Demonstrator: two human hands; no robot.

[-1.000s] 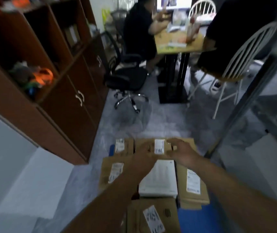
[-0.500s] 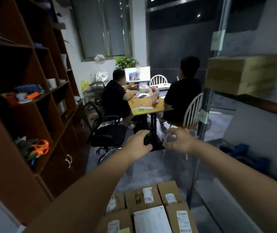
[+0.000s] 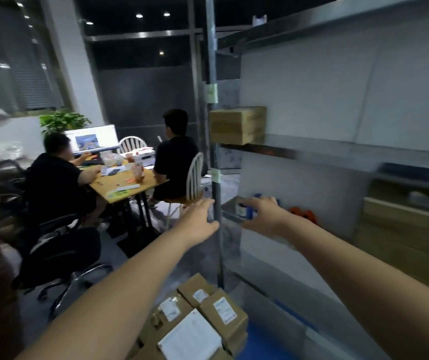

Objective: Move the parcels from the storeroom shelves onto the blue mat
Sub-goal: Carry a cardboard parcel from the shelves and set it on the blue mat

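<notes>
Through the head camera, both of my hands are out in front, empty and loose. The left hand (image 3: 199,222) has its fingers stretched forward beside the grey upright post (image 3: 214,178) of the storeroom shelves. The right hand (image 3: 262,215) is spread open at the level of the lower shelf, in front of a small pot with a blue part (image 3: 242,209). I cannot tell whether it touches the pot.

Part of the job looks done. A cluster of labelled brown parcels (image 3: 208,307) lies packed together low in the view, with the blue mat (image 3: 257,344) showing just beside them. The frame cuts off how many there are.

More work is left. One brown parcel on the shelf (image 3: 236,125) sits at the near end of a middle shelf, above my hands. Further right, blurred cartons (image 3: 403,229) fill the lower shelf. I judge the single parcel to be the easiest next pick, though I would have to raise both hands to reach it.

The post stands between my two hands, so I would go round it. An orange object (image 3: 303,213) lies on the lower shelf near the pot, and I would leave both alone. To the left, well apart, two people sit at a wooden counter (image 3: 119,187) with a monitor (image 3: 92,139), a white chair (image 3: 193,178) and a black office chair (image 3: 60,250). The parcels at my feet crowd the floor where I would step.
</notes>
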